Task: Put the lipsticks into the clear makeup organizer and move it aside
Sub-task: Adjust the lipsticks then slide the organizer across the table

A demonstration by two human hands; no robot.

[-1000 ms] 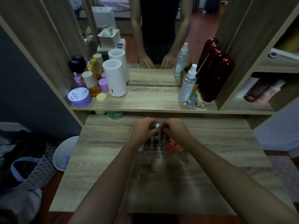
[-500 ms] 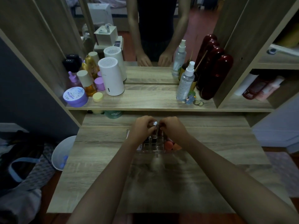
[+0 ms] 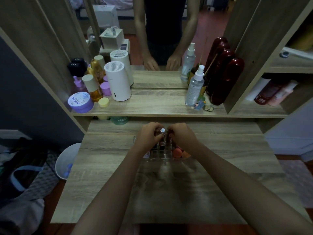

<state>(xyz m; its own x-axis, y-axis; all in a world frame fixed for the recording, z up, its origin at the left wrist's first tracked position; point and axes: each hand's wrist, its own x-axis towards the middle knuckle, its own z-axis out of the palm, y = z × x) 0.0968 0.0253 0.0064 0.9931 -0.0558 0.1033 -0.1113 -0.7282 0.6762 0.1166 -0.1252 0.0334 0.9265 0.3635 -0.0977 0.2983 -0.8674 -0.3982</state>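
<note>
Lipstick (image 3: 163, 131) with shiny top sitting at frame center, left hand (image 3: 149, 135) pinching it over clear makeup organizer (image 3: 159, 154) on worktop (image 3: 101, 167). Right hand (image 3: 182, 136) curling beside it; cannot tell if holding anything. Might be missing slot, tipping other lipsticks. Orange sponges (image 3: 180, 152) crowding right side.

Two bare forearms are seen from above, and no sleeves, watch or bracelet are shown on them. The left hand (image 3: 149, 135) and right hand (image 3: 182, 136) are bare; rings cannot be made out in the dim light. In the mirror, a dark, seemingly sleeveless top (image 3: 163, 19) is reflected.
</note>
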